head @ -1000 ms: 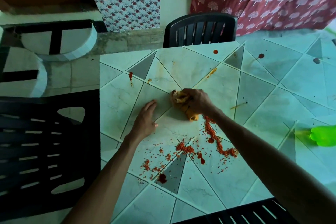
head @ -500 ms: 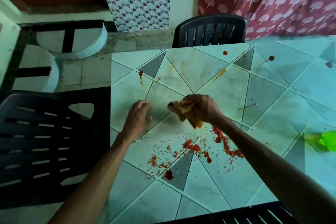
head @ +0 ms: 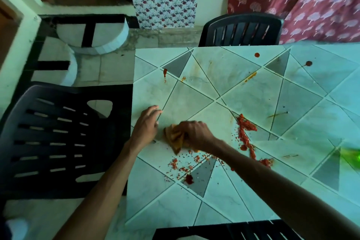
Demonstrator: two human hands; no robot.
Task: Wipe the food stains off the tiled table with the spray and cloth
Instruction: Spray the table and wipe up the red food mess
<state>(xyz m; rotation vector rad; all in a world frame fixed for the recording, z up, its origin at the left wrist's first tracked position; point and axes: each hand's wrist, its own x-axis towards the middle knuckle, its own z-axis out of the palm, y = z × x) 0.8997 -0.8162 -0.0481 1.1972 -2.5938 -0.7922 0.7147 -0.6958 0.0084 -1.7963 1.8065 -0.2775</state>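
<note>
Cloth (head: 175, 139) is bunched on the tiled table (head: 224, 70), gripped by the right hand (head: 195, 132). Red streak (head: 245, 132) lies to its right, long axis far-to-near; right hand nearer. Left hand (head: 145, 125) is rested beside the cloth, fingers relaxed. Green blur (head: 350, 155), far right: probably the spray.

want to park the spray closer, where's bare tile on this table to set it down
Bare: the near tiles of the table, between the right forearm and the near chair; also the far tile between the red drip and the yellow smear. Crowded: around the cloth, the left hand, the right hand and the red crumbs.
</note>
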